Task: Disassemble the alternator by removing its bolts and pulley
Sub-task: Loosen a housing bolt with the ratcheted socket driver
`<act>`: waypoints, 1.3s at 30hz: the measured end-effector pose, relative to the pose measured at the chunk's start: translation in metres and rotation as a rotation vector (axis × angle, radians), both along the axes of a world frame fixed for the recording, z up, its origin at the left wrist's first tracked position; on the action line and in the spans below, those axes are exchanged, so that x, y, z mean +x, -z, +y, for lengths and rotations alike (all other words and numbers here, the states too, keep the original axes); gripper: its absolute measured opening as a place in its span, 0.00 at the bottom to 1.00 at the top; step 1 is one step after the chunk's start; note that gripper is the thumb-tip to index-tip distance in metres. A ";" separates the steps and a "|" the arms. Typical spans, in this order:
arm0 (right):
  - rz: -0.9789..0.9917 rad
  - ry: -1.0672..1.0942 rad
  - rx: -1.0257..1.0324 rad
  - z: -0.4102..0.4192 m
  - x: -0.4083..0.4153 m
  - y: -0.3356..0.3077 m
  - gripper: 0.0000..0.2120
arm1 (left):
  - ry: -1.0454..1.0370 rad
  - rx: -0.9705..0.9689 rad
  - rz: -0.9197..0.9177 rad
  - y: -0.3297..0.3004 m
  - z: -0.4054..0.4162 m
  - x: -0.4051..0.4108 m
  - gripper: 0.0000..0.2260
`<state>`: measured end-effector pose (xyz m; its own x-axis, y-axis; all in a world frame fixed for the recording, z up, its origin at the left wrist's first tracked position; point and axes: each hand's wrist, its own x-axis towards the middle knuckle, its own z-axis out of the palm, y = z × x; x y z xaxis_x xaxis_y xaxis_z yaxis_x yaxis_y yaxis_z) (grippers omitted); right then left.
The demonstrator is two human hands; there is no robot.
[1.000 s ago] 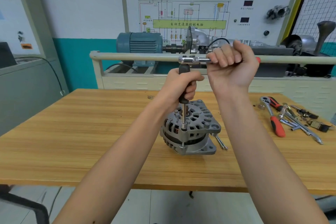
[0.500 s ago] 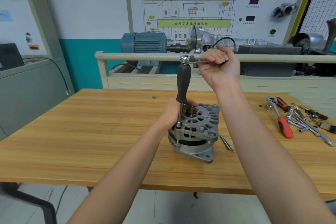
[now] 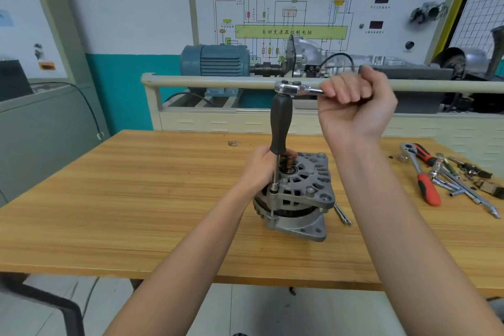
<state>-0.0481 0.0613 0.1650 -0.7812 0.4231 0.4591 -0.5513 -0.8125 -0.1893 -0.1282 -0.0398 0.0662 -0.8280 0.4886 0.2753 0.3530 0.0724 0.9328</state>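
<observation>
The left hand (image 3: 260, 169) has slid down off the black-handled nut driver (image 3: 278, 128). A second ago it was wrapped round the handle; now it sits below, fingers curled against the top rim of the grey cast-aluminium alternator (image 3: 296, 196), bracing it on the wooden table (image 3: 136, 199). The alternator itself has turned a little under that hand. The right hand (image 3: 354, 106) keeps its fist closed round the shaft of the chrome ratchet wrench (image 3: 291, 88), which caps the driver's handle just left of the knuckles. I read this as a change of grip: the driver no longer needs steadying, the housing does, so a firm pull on a through bolt looks close.

The socket (image 3: 273, 188) stands on a lug of the casing directly below the left hand's fingers, and the bolt head beneath it is hidden. The left fingertips are partly behind the driver shaft, so whether they clasp the rim or only press it is hard to tell. Two thin steel bolts (image 3: 342, 214) lie on the table just right of the alternator, under the right forearm. Any pulley would be underneath, out of sight. Loose tools, among them a red-handled ratchet (image 3: 425, 183), lie well out to the right.
</observation>
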 end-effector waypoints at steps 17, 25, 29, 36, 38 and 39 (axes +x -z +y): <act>0.350 0.685 0.619 -0.040 0.014 0.014 0.18 | 0.319 0.380 -0.113 -0.055 -0.001 0.018 0.21; 0.069 -0.055 0.162 -0.004 -0.006 -0.006 0.20 | 0.427 0.324 -0.127 -0.058 -0.011 0.015 0.20; -0.026 -0.247 0.017 0.004 -0.022 -0.011 0.20 | 0.442 0.259 -0.130 -0.062 -0.017 0.011 0.18; -0.113 -0.357 -0.131 0.006 -0.039 -0.014 0.21 | 0.508 0.262 -0.166 -0.073 -0.013 0.008 0.18; -0.068 -0.288 -0.145 0.004 -0.034 -0.011 0.22 | 0.496 0.258 -0.181 -0.070 -0.011 0.008 0.22; -0.040 -0.236 -0.135 0.002 -0.030 -0.009 0.23 | 0.475 0.265 -0.181 -0.068 -0.010 0.008 0.23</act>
